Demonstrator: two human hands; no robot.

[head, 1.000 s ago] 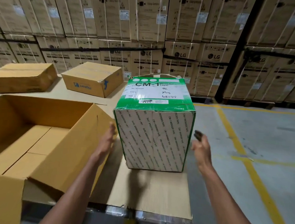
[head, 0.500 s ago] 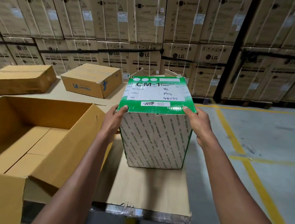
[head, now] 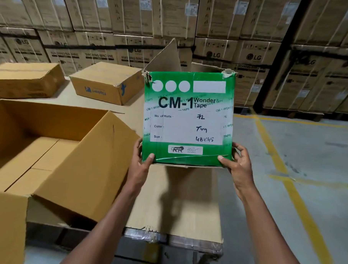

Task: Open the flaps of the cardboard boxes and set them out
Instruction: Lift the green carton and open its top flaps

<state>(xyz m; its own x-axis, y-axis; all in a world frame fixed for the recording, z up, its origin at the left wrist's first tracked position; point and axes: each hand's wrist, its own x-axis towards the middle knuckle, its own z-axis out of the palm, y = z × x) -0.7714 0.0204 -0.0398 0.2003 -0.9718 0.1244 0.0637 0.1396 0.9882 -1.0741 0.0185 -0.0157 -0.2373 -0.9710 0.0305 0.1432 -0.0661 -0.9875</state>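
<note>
A green and white tape box (head: 188, 116) labelled CM-1 Wonder Tape is lifted off the table and tilted so its printed face points at me. My left hand (head: 143, 162) grips its lower left corner, thumb on the green face. At the lower right corner my right hand (head: 236, 162) holds it the same way. Brown flaps stick up behind its top edge. A large brown box (head: 54, 152) with its flaps open stands at the left.
Two closed brown boxes (head: 26, 79) (head: 107, 83) lie further back on the cardboard-covered table (head: 174, 203). Stacked washing machine cartons (head: 252, 55) form a wall behind. Grey floor with yellow lines (head: 294, 193) lies to the right.
Both hands came in from the box's sides, took hold of its near upper edge, then lifted and tipped the tape box so the label faces me.
</note>
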